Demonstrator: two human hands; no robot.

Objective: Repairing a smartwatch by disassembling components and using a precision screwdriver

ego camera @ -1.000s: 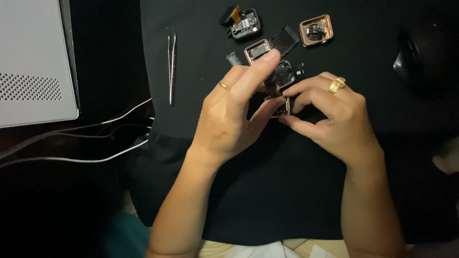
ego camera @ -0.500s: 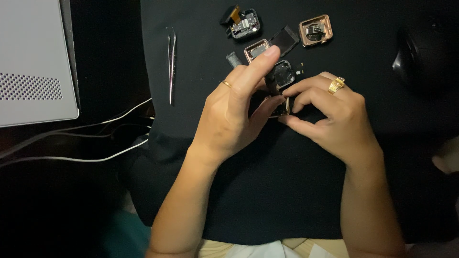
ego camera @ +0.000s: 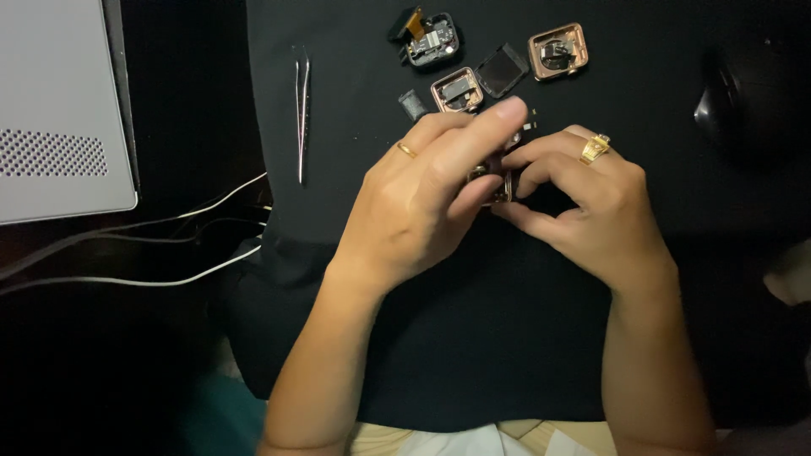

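Left hand (ego camera: 422,198) and right hand (ego camera: 583,207) meet over the black mat (ego camera: 507,338), fingertips pinched from both sides on a small rose-gold watch case (ego camera: 498,181); case mostly hidden, so its long axis and facing cannot be told. Beyond the hands lie an open watch case (ego camera: 457,89), a dark screen (ego camera: 502,70), two more cases (ego camera: 557,51) (ego camera: 431,38); tweezers (ego camera: 302,110) lie to the left, pointing away from the person.

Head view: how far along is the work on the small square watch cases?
Done: two copper-coloured square cases and a black module lie opened on the black mat. In hand: left hand and right hand pinch a small part. Silver tweezers lie unused.
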